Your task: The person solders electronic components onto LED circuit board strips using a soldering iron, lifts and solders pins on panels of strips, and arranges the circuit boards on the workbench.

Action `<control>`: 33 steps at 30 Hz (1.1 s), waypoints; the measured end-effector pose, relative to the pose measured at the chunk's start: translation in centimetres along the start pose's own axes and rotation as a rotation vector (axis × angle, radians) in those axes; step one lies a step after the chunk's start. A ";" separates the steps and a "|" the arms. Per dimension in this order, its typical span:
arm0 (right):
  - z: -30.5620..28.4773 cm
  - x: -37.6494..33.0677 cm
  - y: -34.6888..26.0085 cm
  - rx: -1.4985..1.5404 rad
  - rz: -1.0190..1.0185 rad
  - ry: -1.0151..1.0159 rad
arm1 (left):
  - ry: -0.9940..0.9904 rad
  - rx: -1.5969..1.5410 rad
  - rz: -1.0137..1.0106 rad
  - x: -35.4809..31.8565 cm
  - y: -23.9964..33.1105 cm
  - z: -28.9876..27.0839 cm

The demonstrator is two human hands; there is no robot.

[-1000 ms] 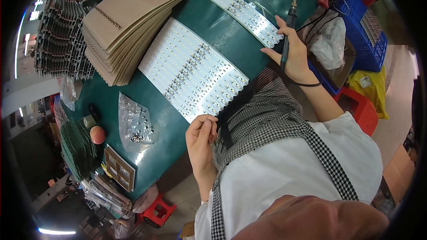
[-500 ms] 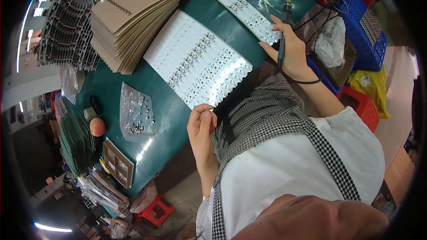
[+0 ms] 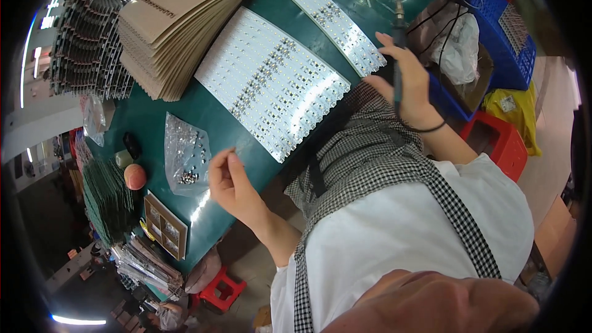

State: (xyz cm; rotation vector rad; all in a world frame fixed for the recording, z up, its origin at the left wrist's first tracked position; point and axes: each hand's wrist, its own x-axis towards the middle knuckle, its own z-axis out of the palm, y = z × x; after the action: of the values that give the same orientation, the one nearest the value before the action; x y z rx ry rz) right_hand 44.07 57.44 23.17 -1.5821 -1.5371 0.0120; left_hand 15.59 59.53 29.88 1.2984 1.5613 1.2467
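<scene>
Firstly, one green surface [image 3: 293,21] across the upper and left frame, bearing a fanned stack of brown sheets [image 3: 185,18] at upper left, a wide white circuit panel [image 3: 271,86] at centre and a narrow white circuit panel [image 3: 330,18] at upper centre. One right hand [image 3: 414,80], upper right, thumb and forefinger parted beside the narrow panel's lower end; one left hand [image 3: 233,186], left of centre, fingers bent, whether pinching anything cannot be told. One clear plastic bag [image 3: 177,137] of small metal parts [image 3: 188,177], centre left; one soldering iron [image 3: 399,32], blurred, upper right, gripped in the right hand's fingers.
</scene>
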 end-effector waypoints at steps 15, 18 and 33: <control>-7.5 1.9 5.7 0.548 0.305 -0.136 | -0.516 0.628 0.466 3.0 0.9 19.3; -7.3 2.9 5.7 0.459 0.284 -0.258 | -0.553 0.667 0.422 3.0 0.5 19.5; -5.7 4.2 5.8 0.384 0.173 -0.268 | -0.589 0.521 0.442 3.2 -0.7 19.8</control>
State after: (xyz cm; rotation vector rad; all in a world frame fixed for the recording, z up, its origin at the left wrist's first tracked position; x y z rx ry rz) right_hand 52.82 58.60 25.52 -1.4353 -1.4833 0.6013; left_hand 33.44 66.93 24.28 2.1961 1.2277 0.5894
